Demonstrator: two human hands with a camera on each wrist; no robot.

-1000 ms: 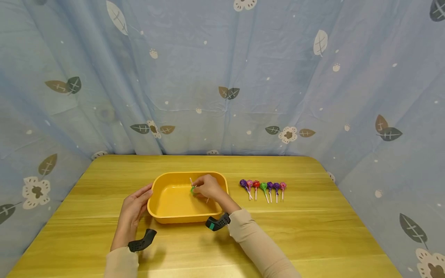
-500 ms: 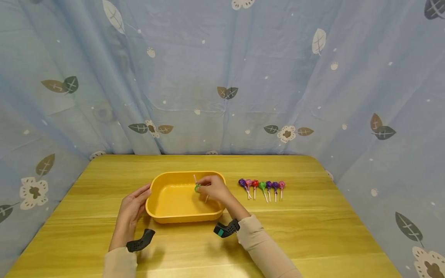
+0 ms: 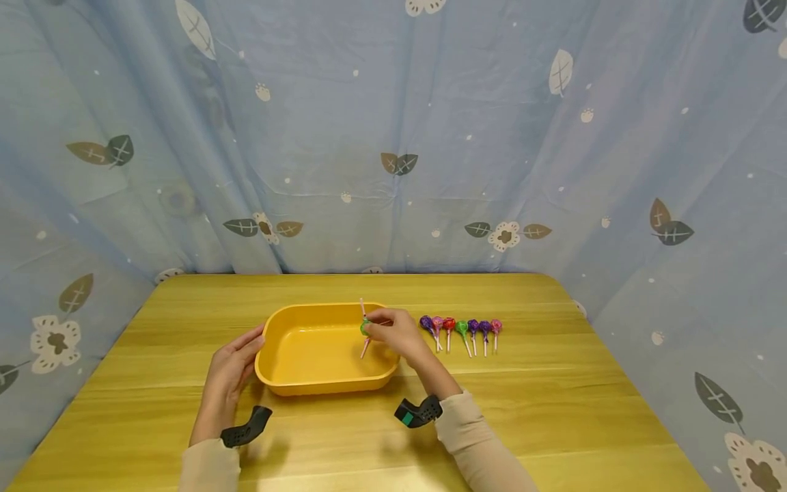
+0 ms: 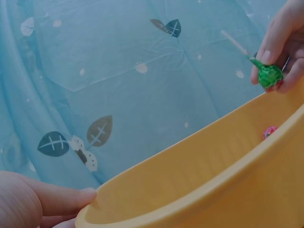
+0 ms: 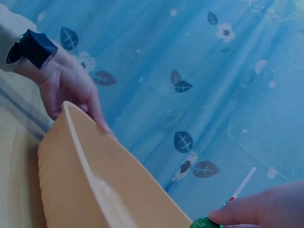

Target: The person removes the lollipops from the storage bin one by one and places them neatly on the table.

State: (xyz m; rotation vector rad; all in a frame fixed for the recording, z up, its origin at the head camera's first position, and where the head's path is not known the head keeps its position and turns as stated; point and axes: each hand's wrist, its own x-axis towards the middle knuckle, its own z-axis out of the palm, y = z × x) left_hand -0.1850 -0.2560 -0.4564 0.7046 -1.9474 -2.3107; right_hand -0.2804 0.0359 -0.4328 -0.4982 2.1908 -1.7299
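A yellow plastic basin (image 3: 326, 388) stands on the table. My left hand (image 3: 230, 372) rests against its left end, the fingers fairly straight at the outer wall and rim, as the left wrist view also shows (image 4: 28, 202). Over the basin's right part, my right hand (image 3: 399, 335) pinches a green-wrapped lollipop (image 4: 270, 76) between thumb and fingers, its white stick pointing up. A reddish patch shows just under the green candy; I cannot tell what it belongs to. Inside the basin, below that hand, lies a pink lollipop (image 4: 270, 132), partly hidden.
To the right of the basin, a row of lollipops lies on the wooden table (image 3: 522, 410), several in purple, pink, red and green wrappers, among them a red one (image 3: 449, 324). A blue curtain (image 3: 393, 102) with leaf patterns hangs behind the table.
My right hand has moved right and slightly up inside the basin area, carrying the green lollipop. My left hand stays at the basin's left end. The row of lollipops is unchanged.
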